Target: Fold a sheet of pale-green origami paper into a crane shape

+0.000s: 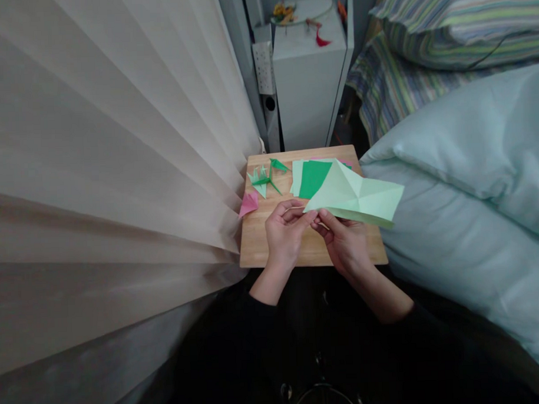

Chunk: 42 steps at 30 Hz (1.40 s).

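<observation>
A light green sheet of origami paper [357, 193], with creases meeting near its middle, is held above a small wooden table [257, 243]. My left hand [286, 228] pinches its near left corner between thumb and fingers. Close beside it, my right hand [341, 235] grips the near edge, thumb on top and the other fingers partly hidden beneath the paper. Behind the sheet lies a stack of flat paper squares, a dark green one [313, 176] on top of paler ones.
Folded green paper cranes [262, 180] and a pink folded piece [249, 204] sit at the table's left. A pale curtain [161, 141] hangs along the left side. A bed with a light blue quilt [462, 160] borders the right. A white cabinet [307, 88] stands behind.
</observation>
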Available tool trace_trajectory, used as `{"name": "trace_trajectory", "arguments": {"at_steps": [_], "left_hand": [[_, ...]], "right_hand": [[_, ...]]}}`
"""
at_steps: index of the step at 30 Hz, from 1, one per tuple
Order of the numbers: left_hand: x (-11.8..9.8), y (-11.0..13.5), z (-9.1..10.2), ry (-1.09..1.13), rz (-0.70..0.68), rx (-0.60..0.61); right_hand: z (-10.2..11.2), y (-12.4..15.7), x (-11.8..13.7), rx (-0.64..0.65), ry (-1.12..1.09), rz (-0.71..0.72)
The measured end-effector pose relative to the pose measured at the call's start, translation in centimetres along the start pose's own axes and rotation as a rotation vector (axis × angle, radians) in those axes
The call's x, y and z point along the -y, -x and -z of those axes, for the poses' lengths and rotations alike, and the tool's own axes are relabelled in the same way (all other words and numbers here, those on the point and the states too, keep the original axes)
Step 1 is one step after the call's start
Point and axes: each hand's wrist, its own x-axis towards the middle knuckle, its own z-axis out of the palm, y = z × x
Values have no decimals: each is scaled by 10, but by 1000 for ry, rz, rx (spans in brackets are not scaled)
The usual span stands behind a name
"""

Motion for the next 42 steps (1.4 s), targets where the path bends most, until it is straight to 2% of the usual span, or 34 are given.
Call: {"name": "trace_trajectory", "arguments": {"at_steps": [8,14,19,28,32,37,42], "left_hand": [[1,-10,-7,-26,10,72],[3,-23,-18,-105,-71,82],[0,-28,-26,-236,-74,141],[0,-30,-32,-254,-104,135],[-1,-28,-30,-261,-152,142],[-2,-27,-22,-323,-211,209],[-3,-26,-19,-305,-197,171]], "right_hand": [[4,-8,6,-48,46,60],[13,-24,13,-95,106,85],[20,-36,24,-43,63,47],[25,-38,25,16,115,29],[24,-37,30,11,37,-21],[20,-36,36,-61,-47,-114],[16,-33,31,-57,-4,-77]]}}
